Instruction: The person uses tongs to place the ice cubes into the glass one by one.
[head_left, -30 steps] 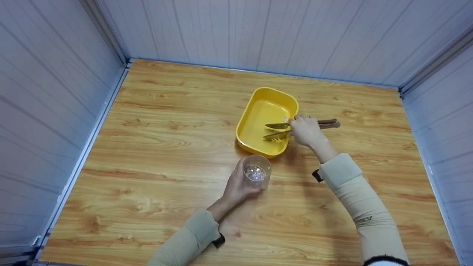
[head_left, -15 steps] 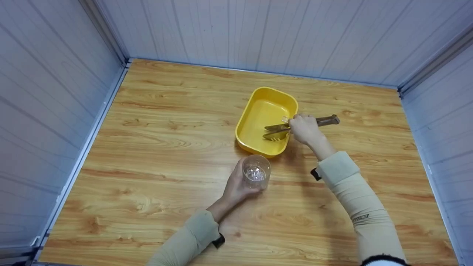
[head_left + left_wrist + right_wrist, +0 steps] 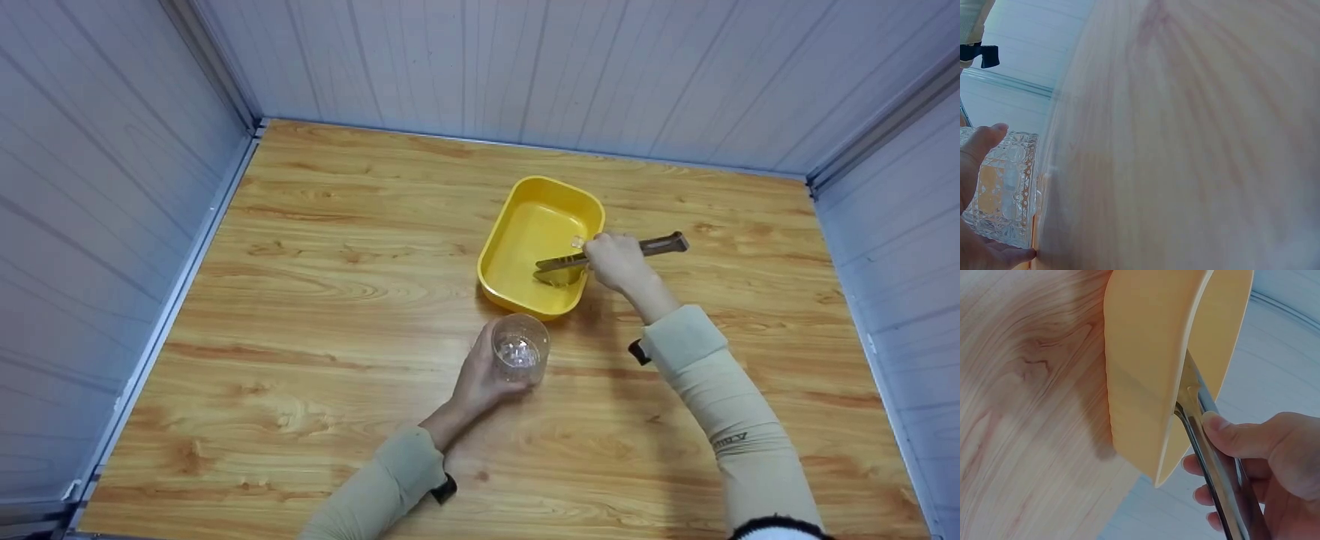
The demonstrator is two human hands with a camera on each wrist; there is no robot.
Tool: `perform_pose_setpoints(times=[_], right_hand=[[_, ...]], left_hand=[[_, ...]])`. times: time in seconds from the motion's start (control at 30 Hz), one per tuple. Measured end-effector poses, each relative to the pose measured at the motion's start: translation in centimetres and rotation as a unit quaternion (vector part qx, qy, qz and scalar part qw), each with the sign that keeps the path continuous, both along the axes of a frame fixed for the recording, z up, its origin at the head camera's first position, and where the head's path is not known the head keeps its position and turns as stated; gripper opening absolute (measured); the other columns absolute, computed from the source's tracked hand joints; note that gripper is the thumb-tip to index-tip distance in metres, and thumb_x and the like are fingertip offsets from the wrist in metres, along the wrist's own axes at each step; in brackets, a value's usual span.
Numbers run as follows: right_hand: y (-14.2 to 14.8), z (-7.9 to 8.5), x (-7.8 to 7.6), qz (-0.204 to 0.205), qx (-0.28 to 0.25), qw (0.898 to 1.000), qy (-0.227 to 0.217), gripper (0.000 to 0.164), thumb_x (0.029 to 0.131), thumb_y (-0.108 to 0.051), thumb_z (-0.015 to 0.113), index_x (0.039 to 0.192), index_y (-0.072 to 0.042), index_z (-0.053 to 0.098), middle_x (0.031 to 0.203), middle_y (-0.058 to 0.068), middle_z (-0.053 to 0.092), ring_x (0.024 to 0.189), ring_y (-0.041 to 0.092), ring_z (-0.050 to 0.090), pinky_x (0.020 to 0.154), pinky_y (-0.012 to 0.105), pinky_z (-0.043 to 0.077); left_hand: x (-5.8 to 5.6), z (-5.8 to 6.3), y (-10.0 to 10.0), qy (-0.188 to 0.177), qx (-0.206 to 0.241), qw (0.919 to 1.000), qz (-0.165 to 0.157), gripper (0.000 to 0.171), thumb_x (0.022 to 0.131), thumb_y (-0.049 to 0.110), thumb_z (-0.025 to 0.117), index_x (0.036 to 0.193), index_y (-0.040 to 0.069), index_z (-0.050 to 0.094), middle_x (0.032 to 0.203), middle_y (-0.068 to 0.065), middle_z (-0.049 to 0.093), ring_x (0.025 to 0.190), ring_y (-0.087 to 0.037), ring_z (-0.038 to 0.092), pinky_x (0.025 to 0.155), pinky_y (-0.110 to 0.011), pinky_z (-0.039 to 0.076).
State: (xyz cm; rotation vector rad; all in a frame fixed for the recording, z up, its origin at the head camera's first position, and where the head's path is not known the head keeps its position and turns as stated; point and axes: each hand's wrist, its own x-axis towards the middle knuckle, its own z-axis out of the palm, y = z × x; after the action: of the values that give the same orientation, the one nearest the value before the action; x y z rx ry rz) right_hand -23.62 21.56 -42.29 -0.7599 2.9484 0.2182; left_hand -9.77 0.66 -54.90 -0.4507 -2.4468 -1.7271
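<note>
My left hand (image 3: pixel 478 379) is wrapped around a clear glass (image 3: pixel 520 349) standing on the table in front of the yellow basin (image 3: pixel 517 217). The left wrist view shows the glass (image 3: pixel 1008 185) has a cut pattern; clear pieces glint at its bottom from above. Metal tongs (image 3: pixel 664 244) are gripped by my right hand (image 3: pixel 619 262) at the basin's right rim. In the right wrist view, thumb and fingers press the arms of the tongs (image 3: pixel 1221 475), whose tips reach inside and are hidden by the basin wall. A small clear cube (image 3: pixel 577 241) lies inside, beside my right fingers.
A wood-grain table (image 3: pixel 315 300) carries everything. Pale panel walls (image 3: pixel 450 67) enclose it at the back, left and right.
The tongs' arms have drawn closer together inside the basin, and the right hand has shifted very slightly left. The left hand and the glass have stayed still.
</note>
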Motion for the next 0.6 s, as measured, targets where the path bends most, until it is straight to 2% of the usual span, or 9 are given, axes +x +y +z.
perform_pose_setpoints(times=[0.3,0.6], right_hand=[[0.13,-0.19,0.06,0.01,-0.003,1.0,0.009,0.007,0.076,-0.005,0.065,0.081,0.0,0.063,0.077,0.017,0.061,0.066,0.033,0.057,0.052,0.045,0.046],[0.36,-0.53,0.21,0.011,-0.013,1.0,0.018,0.009,0.075,-0.006,0.065,0.081,0.0,0.064,0.075,0.017,0.062,0.065,0.033,0.057,0.051,0.045,0.046]], left_hand=[[-0.03,-0.05,-0.03,-0.006,0.003,1.0,-0.006,0.1,0.051,0.023,0.085,0.132,0.005,0.028,0.125,-0.01,0.044,0.114,-0.024,0.043,0.097,-0.039,0.033],[-0.01,-0.09,-0.04,0.001,0.0,1.0,-0.006,0.099,0.051,0.025,0.084,0.131,0.006,0.029,0.124,-0.01,0.044,0.113,-0.023,0.043,0.096,-0.039,0.034]])
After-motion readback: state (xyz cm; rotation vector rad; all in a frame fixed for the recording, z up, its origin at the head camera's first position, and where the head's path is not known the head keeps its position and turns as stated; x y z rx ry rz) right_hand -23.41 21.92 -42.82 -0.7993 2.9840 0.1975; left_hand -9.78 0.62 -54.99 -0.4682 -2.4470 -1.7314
